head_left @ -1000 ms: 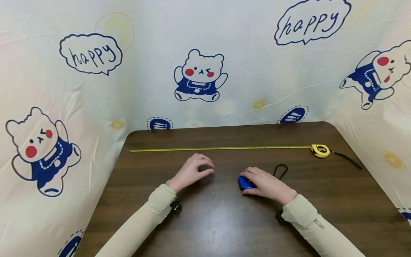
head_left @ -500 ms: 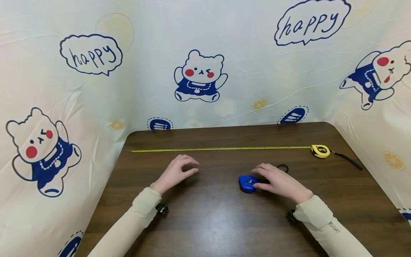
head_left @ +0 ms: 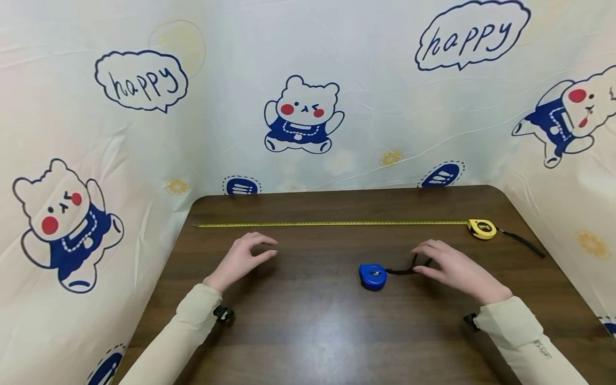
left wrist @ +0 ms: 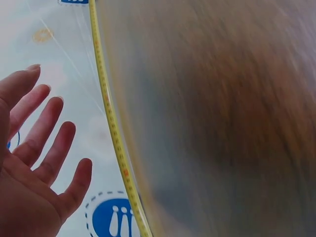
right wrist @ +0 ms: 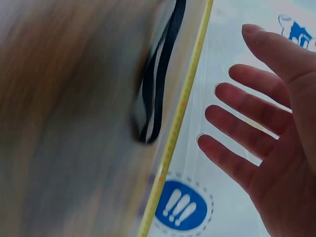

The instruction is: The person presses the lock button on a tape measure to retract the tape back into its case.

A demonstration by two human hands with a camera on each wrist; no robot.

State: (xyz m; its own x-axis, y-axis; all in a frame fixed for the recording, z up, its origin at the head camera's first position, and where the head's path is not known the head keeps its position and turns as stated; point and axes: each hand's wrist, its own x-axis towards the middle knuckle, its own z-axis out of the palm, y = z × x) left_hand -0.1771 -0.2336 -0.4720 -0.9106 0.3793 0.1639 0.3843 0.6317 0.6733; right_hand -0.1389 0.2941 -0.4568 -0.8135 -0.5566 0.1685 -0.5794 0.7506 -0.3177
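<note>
A blue tape measure [head_left: 372,277] lies on the brown table with its black wrist strap [head_left: 399,271] trailing to the right. My right hand [head_left: 452,267] is over the strap's far end, fingers relaxed, holding nothing; in the right wrist view the strap's loop [right wrist: 160,79] shows apart from the fingers [right wrist: 242,133]. To the left, my left hand [head_left: 240,259] hovers with loosely bent fingers and nothing in them. Behind both hands a yellow tape measure [head_left: 482,229] has its blade [head_left: 332,224] pulled out leftward across the table. That blade also crosses the left wrist view.
The dark brown wooden table [head_left: 308,331] has a rounded back edge. A printed cloth [head_left: 366,107] with bears and "happy" bubbles hangs round its back and sides. From the yellow tape measure a black strap [head_left: 522,243] runs to the right edge.
My right hand has let go of the blue tape measure and drawn back to the right, uncovering it. My left hand has moved left. The yellow tape measure stays put.
</note>
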